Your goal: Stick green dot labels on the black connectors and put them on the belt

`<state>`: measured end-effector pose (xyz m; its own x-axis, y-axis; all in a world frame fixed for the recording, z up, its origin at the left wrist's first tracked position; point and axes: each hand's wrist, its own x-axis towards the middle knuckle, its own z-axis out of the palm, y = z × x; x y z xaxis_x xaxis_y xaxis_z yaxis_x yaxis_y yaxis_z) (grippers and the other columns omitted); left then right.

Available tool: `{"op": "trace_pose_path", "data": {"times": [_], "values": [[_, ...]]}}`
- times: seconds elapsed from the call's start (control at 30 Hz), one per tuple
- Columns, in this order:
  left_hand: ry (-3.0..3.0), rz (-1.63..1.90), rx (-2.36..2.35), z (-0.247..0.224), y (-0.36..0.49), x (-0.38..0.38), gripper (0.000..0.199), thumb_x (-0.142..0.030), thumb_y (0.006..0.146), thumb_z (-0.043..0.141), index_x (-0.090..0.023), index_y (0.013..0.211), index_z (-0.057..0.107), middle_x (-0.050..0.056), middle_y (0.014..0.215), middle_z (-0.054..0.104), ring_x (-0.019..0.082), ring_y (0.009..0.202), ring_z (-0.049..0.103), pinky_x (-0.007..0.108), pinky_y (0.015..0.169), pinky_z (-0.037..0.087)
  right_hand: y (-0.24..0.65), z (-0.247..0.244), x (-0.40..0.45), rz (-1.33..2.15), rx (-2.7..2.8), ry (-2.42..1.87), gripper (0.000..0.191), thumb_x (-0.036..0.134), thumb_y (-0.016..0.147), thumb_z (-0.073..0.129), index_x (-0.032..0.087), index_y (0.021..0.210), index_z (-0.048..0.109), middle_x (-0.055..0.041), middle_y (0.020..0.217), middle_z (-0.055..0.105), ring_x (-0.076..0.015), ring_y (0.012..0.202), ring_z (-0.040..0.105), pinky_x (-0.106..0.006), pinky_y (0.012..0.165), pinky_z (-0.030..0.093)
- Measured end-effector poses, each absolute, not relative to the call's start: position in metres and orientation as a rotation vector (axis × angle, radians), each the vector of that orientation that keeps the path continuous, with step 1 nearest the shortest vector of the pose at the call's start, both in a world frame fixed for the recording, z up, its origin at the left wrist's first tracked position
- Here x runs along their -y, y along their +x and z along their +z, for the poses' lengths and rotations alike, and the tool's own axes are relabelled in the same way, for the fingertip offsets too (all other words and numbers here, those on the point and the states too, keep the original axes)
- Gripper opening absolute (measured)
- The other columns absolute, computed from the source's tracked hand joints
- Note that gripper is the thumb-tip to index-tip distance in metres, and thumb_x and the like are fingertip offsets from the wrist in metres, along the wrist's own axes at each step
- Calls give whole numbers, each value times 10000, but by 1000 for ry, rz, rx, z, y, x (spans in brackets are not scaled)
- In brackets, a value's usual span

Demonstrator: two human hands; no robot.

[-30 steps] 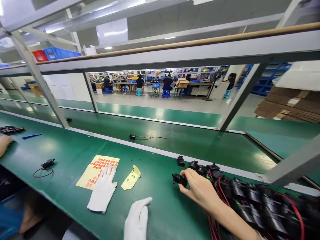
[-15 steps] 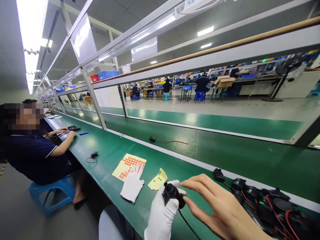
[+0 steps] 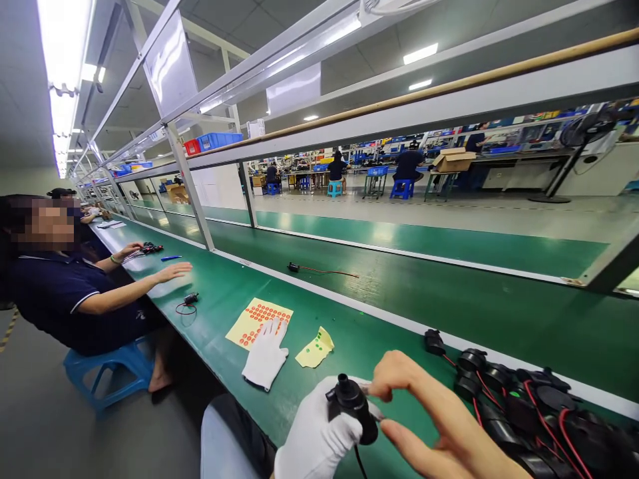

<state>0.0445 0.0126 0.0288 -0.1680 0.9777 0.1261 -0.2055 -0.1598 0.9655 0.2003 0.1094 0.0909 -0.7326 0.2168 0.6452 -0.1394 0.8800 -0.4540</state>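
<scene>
My left hand (image 3: 314, 426), in a white glove, grips a small black pump (image 3: 352, 407) with its short nozzle pointing up and a dark cable hanging below. My bare right hand (image 3: 434, 419) is close at the pump's right side. Its index finger is bent toward the gloved fingertips, with the thumb apart below it; whether it touches the pump is hard to tell. Ahead of the pump lies a torn yellow sheet (image 3: 313, 351) with a few green stickers. Left of it, an empty white glove (image 3: 266, 356) partly covers a yellow sheet of red round stickers (image 3: 249, 313).
A heap of black pumps with red wires (image 3: 529, 412) lies at the right. One pump (image 3: 293, 267) with a long wire rests beyond the white ledge, another (image 3: 191, 299) at the left. A co-worker (image 3: 60, 286) sits at the bench on the left. Metal posts (image 3: 192, 193) carry a shelf above.
My left hand has turned the pump more upright and moved it slightly lower and right. My right index finger has bent. The co-worker's one hand has reached out over the bench.
</scene>
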Motion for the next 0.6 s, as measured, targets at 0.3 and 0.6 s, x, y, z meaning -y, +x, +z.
{"op": "trace_pose_path", "data": {"times": [0.3, 0.6], "values": [[1019, 1483, -1216, 29, 40, -22, 585, -619, 661, 758, -128, 923, 577, 104, 905, 624, 221, 851, 554, 357, 802, 439, 194, 67, -115, 201, 2371, 1, 354, 270, 992, 567, 152, 1319, 500, -117, 1094, 647, -173, 949, 666, -246, 812, 587], [744, 1435, -1658, 36, 51, -27, 388, -217, 524, 676, -192, 864, 491, 11, 791, 545, 186, 751, 507, 332, 719, 430, 183, 41, -119, 194, 2351, -3, 486, 160, 910, 571, 129, 1378, 445, -161, 1164, 667, -223, 1059, 681, -288, 894, 594]]}}
